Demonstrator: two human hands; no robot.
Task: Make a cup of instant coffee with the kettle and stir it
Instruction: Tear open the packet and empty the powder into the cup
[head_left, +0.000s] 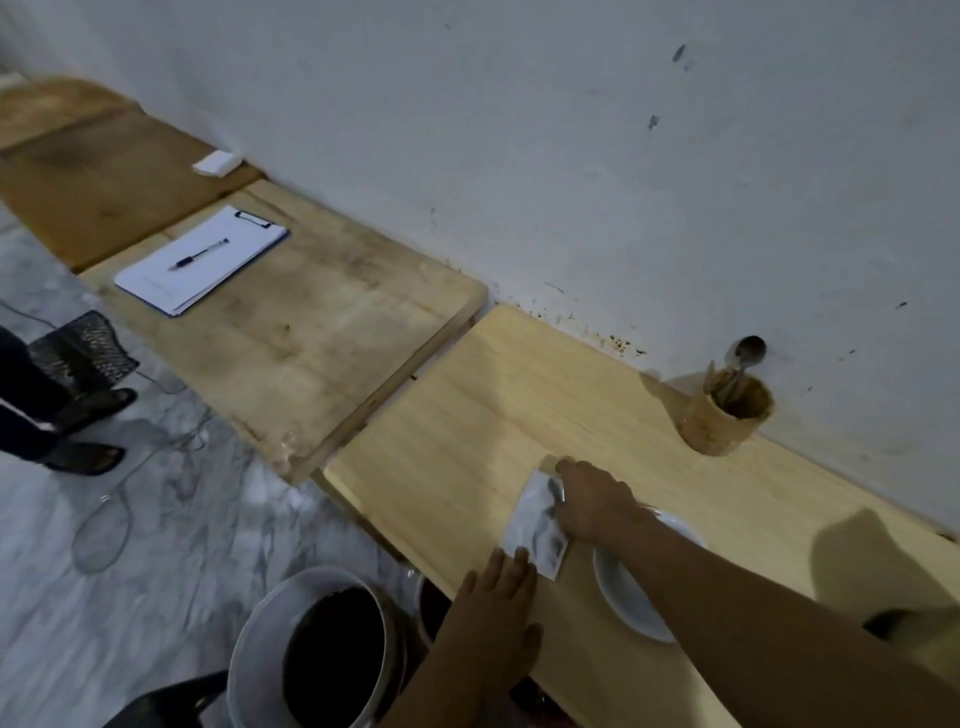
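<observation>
A crumpled silvery sachet (535, 525) lies near the front edge of the pale wooden table (467, 415). My right hand (592, 499) grips its far end, fingers curled over it. My left hand (493, 613) rests flat at the table's edge, fingertips touching the sachet's near end. A white saucer (623, 592) sits under my right forearm, partly hidden. At the back by the wall stands a wooden holder (727, 415) with a metal spoon (748, 353) sticking out. No kettle or cup shows.
A metal bin (311, 649) with dark contents stands on the marble floor below the table's edge. To the left, a second wooden table carries a clipboard (202, 260) with a pen. A person's feet (88, 426) and a cable lie on the floor at far left.
</observation>
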